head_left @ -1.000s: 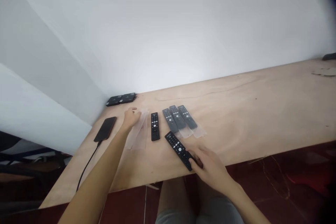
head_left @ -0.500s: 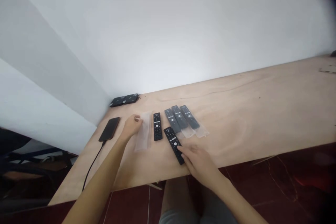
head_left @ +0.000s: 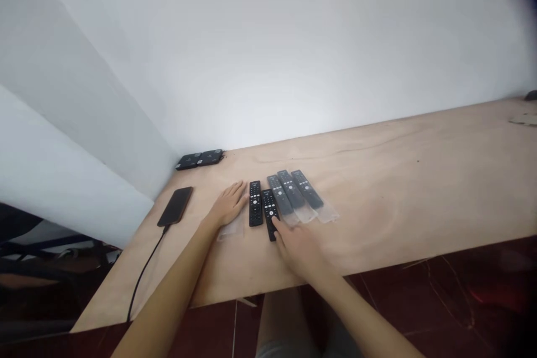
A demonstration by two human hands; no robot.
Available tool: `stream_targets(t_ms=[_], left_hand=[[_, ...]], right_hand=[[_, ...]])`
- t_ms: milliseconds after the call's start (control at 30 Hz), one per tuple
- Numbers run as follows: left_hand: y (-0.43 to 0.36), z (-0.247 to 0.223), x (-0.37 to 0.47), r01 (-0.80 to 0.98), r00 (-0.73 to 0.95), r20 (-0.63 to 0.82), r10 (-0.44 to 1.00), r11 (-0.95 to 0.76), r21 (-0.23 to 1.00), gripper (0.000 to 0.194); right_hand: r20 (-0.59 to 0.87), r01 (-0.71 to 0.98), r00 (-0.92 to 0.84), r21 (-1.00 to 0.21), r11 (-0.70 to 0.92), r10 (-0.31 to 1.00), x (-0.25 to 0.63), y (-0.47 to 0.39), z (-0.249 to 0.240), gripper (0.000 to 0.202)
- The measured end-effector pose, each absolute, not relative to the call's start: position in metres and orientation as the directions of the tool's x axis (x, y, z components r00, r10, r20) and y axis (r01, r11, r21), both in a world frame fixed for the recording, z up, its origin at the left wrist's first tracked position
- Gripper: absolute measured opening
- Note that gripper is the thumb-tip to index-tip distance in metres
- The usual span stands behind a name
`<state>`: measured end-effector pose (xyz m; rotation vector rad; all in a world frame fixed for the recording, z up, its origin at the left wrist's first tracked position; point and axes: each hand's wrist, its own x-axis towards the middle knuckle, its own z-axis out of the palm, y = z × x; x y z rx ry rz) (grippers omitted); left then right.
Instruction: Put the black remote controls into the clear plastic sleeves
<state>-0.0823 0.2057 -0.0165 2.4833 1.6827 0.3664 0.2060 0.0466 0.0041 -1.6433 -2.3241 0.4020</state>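
My left hand lies flat with its fingers stretched out over a clear plastic sleeve, covering most of it. Its fingertips are close beside a bare black remote control. My right hand grips the lower end of a second bare remote control, thumb on top, at the table surface. To the right of that, three remotes in clear sleeves lie side by side: a left one, a middle one and a right one.
A phone with a black cable lies at the left of the wooden table. Two flat black boxes sit in the back left corner against the white wall. A dark object shows at the far right edge.
My right hand has moved the bare remote up and left, nearer the other bare one. My left hand has gone from pinching the sleeve's edge to lying flat on it.
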Motion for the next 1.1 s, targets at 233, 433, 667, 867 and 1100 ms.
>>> stream_targets(t_ms=[233, 433, 667, 867, 1100], left_hand=[[0.170, 0.012, -0.063, 0.855, 0.415, 0.265, 0.870, -0.473, 0.213, 0.063], [0.118, 0.022, -0.028, 0.814, 0.504, 0.280, 0.817, -0.557, 0.164, 0.069], [0.096, 0.010, -0.008, 0.815, 0.516, 0.304, 0.801, -0.568, 0.111, 0.061], [0.100, 0.007, -0.002, 0.818, 0.483, 0.310, 0.819, -0.548, 0.174, 0.049], [0.110, 0.016, -0.006, 0.806, 0.497, 0.244, 0.832, -0.548, 0.224, 0.052]], right_hand=[[0.049, 0.894, -0.287, -0.347, 0.285, 0.957, 0.190, 0.068, 0.009, 0.052], [0.112, 0.894, -0.267, -0.342, 0.289, 0.957, 0.189, 0.075, 0.009, 0.047], [0.290, 0.889, -0.205, -0.344, 0.302, 0.935, 0.214, 0.077, 0.013, 0.036], [0.379, 0.855, -0.283, -0.317, 0.411, 0.881, 0.219, 0.073, 0.006, 0.028], [0.438, 0.805, -0.274, -0.383, 0.454, 0.856, 0.253, 0.024, -0.007, 0.021]])
